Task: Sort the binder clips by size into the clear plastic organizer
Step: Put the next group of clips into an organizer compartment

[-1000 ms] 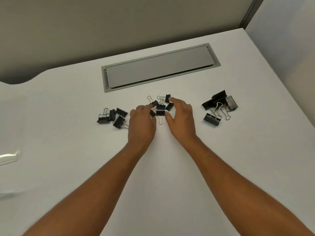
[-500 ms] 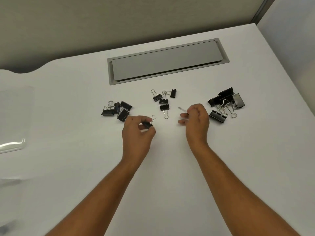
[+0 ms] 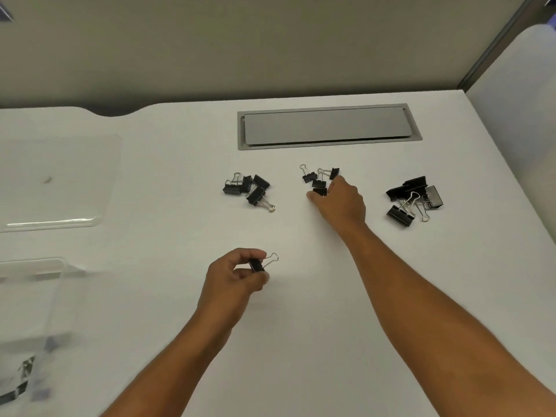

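Three piles of black binder clips lie on the white desk: medium clips on the left, small clips in the middle, large clips on the right. My left hand hovers near the desk's middle and pinches one small binder clip, its wire handle pointing right. My right hand rests at the middle pile, with thumb and forefinger closed around a small clip on the desk. The clear plastic organizer sits at the left edge, blurred and partly cut off.
A clear flat lid lies at the far left behind the organizer. A grey cable flap is set into the desk behind the piles. A white partition bounds the right side.
My left hand has drawn back toward me and to the left with its small clip. My right hand has gone forward again to the middle pile and closed on a clip there.
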Demonstrator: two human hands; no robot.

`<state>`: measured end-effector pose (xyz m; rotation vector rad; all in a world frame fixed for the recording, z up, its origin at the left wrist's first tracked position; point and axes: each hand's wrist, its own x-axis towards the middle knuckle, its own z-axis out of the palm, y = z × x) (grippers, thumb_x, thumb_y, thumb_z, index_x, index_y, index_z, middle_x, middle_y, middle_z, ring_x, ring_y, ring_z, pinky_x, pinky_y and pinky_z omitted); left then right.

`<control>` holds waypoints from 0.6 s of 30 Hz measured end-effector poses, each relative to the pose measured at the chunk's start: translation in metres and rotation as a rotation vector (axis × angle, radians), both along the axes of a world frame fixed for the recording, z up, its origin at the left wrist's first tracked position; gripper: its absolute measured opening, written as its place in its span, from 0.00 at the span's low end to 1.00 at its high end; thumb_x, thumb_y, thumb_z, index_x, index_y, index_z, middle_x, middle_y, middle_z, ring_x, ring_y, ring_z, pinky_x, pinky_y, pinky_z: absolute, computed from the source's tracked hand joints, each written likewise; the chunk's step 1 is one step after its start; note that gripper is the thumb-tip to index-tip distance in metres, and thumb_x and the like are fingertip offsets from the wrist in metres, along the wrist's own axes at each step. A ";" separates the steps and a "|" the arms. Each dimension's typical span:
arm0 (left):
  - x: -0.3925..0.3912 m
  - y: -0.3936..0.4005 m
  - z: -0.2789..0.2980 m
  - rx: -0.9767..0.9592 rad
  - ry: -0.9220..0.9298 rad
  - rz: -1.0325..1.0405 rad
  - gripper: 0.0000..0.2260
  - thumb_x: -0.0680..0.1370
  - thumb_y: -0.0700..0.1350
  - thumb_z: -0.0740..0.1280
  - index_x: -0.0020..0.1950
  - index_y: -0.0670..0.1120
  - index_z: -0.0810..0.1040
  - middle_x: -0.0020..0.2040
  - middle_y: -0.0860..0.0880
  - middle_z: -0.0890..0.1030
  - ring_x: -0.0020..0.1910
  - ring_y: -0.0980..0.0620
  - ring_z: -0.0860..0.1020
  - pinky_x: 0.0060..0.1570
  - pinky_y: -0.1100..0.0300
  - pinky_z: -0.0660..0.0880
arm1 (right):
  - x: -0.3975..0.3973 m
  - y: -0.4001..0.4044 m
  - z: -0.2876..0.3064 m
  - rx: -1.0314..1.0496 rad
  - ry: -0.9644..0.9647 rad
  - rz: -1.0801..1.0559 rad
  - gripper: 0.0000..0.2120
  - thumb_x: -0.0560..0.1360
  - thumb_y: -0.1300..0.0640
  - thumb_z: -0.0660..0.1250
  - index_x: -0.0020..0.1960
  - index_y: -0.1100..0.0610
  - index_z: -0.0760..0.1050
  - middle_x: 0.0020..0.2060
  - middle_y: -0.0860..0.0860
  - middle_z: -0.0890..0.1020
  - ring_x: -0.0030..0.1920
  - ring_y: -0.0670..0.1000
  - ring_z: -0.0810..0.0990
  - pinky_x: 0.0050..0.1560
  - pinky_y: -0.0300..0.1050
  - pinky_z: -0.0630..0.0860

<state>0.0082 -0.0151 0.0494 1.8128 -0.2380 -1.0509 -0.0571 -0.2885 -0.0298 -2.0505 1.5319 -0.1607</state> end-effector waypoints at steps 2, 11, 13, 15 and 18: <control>0.004 0.017 0.007 -0.026 0.017 0.015 0.13 0.70 0.42 0.77 0.51 0.57 0.86 0.45 0.54 0.86 0.42 0.51 0.83 0.58 0.43 0.79 | 0.002 0.007 0.001 -0.040 -0.025 -0.036 0.19 0.75 0.44 0.69 0.56 0.58 0.73 0.49 0.55 0.82 0.52 0.63 0.81 0.48 0.50 0.76; 0.039 0.115 0.013 -0.138 0.054 0.110 0.15 0.76 0.35 0.75 0.58 0.52 0.84 0.51 0.48 0.87 0.44 0.52 0.83 0.46 0.55 0.79 | -0.003 0.134 0.032 0.509 -0.633 -0.210 0.10 0.76 0.50 0.73 0.49 0.54 0.74 0.30 0.47 0.75 0.26 0.50 0.67 0.27 0.40 0.59; 0.054 0.139 0.016 -0.164 0.064 0.129 0.15 0.77 0.36 0.75 0.59 0.51 0.82 0.51 0.48 0.88 0.45 0.53 0.83 0.46 0.56 0.78 | 0.008 0.186 0.042 0.656 -0.734 -0.186 0.12 0.74 0.49 0.73 0.50 0.55 0.75 0.30 0.48 0.70 0.26 0.50 0.64 0.32 0.44 0.54; 0.074 0.165 0.021 -0.187 0.062 0.157 0.13 0.77 0.37 0.75 0.59 0.50 0.82 0.50 0.48 0.88 0.45 0.54 0.83 0.45 0.57 0.78 | 0.028 0.239 0.055 0.768 -0.792 -0.144 0.16 0.69 0.49 0.71 0.51 0.56 0.74 0.32 0.50 0.67 0.27 0.50 0.62 0.35 0.47 0.52; 0.108 0.212 0.028 -0.204 0.006 0.212 0.11 0.77 0.38 0.76 0.56 0.50 0.83 0.48 0.50 0.88 0.44 0.55 0.83 0.44 0.59 0.78 | 0.068 0.310 0.073 0.864 -0.806 -0.031 0.20 0.66 0.46 0.71 0.51 0.57 0.74 0.32 0.50 0.66 0.27 0.50 0.61 0.37 0.49 0.51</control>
